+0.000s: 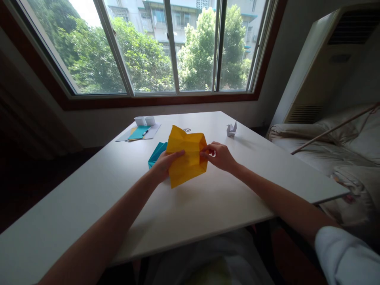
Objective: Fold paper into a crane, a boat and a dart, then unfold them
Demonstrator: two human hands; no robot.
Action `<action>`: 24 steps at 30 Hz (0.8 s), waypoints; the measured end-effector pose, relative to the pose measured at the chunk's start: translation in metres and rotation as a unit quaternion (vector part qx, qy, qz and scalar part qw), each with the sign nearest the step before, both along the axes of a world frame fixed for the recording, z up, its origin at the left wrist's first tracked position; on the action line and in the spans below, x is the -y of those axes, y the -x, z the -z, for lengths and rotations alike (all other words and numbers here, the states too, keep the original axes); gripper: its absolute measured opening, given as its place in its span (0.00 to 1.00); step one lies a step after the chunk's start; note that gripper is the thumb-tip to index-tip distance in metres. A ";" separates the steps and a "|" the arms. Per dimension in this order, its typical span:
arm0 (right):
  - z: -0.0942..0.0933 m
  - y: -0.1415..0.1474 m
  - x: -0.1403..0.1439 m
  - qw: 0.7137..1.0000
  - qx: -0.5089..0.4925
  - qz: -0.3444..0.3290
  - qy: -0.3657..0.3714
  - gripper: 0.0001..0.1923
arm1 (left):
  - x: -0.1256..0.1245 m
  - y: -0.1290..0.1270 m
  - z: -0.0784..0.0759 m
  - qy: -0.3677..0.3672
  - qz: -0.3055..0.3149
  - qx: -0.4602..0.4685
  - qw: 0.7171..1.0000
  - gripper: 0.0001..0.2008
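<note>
A partly folded sheet of yellow paper (pixel 188 148) is held up above the white table between both hands. My left hand (pixel 164 164) grips its left side, thumb on the near face and the other fingers hidden behind. At the right end, where the paper is folded into a raised wall, my right hand (pixel 219 155) pinches the edge between thumb and fingers. Behind the left hand stands a folded teal paper box (pixel 156 155), partly covered by the yellow paper and the hand.
The white table (pixel 237 190) extends toward the window. A grey paper crane (pixel 231 130) stands at right. At the back left are white paper boxes (pixel 144 120), teal paper (pixel 139 132) and a pen (pixel 145 132). Scissor-like handles (pixel 187 130) show behind the yellow paper. A sofa (pixel 320 138) is at right.
</note>
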State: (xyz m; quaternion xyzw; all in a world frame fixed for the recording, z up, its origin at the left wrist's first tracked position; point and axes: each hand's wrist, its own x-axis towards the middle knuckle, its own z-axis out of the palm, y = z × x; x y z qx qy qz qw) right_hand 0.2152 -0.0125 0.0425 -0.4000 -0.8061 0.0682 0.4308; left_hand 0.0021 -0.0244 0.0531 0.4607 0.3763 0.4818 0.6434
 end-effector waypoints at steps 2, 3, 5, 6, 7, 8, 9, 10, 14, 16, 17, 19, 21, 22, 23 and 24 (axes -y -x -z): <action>-0.001 0.000 0.000 1.000 -0.005 0.008 0.007 0.12 | 0.000 0.000 0.000 -0.004 0.001 -0.002 1.000 0.17; -0.001 0.000 -0.001 1.000 -0.009 0.010 0.013 0.11 | 0.000 0.000 0.000 -0.006 0.002 -0.001 1.000 0.17; -0.001 -0.001 -0.002 0.999 -0.021 0.012 0.024 0.10 | 0.000 0.000 0.001 -0.007 -0.002 0.001 1.000 0.17; -0.001 -0.001 -0.002 0.999 -0.028 0.014 0.028 0.10 | 0.000 0.000 0.001 -0.006 -0.007 0.001 1.000 0.17; -0.001 -0.001 -0.003 0.999 -0.036 0.013 0.031 0.09 | -0.001 0.000 0.001 -0.007 -0.013 0.000 1.000 0.17; 0.000 -0.002 -0.003 0.998 -0.044 0.011 0.035 0.08 | -0.001 -0.001 0.002 -0.008 -0.021 -0.001 1.000 0.17; 0.000 -0.001 -0.003 0.998 -0.053 0.007 0.039 0.08 | -0.001 -0.001 0.002 -0.011 -0.032 -0.003 0.999 0.17; 0.001 -0.001 -0.004 0.997 -0.065 0.000 0.047 0.08 | -0.001 -0.001 0.002 -0.014 -0.043 -0.004 0.999 0.18; 0.004 0.002 -0.005 0.979 -0.151 -0.039 0.130 0.07 | -0.002 -0.002 0.002 -0.016 -0.088 0.000 0.996 0.19; 0.005 0.003 -0.007 0.958 -0.209 -0.061 0.188 0.07 | -0.003 -0.001 0.003 -0.028 -0.088 0.012 0.996 0.19; 0.005 0.003 -0.008 0.946 -0.234 -0.069 0.213 0.07 | -0.004 0.000 0.004 -0.036 -0.084 0.021 0.996 0.19; 0.004 0.004 -0.009 0.924 -0.276 -0.076 0.253 0.07 | -0.005 0.001 0.006 -0.040 -0.075 0.038 0.996 0.19; 0.001 0.004 -0.010 0.901 -0.323 -0.075 0.279 0.06 | -0.007 0.002 0.007 -0.019 -0.075 0.046 0.996 0.19; 0.000 0.004 -0.010 0.887 -0.350 -0.074 0.293 0.05 | -0.008 0.002 0.008 -0.007 -0.078 0.046 0.996 0.19; -0.002 0.003 -0.010 0.869 -0.378 -0.076 0.310 0.05 | -0.008 0.002 0.009 0.000 -0.081 0.046 0.996 0.19; -0.004 0.002 -0.010 0.850 -0.403 -0.082 0.329 0.04 | -0.008 0.002 0.009 0.003 -0.084 0.045 0.995 0.19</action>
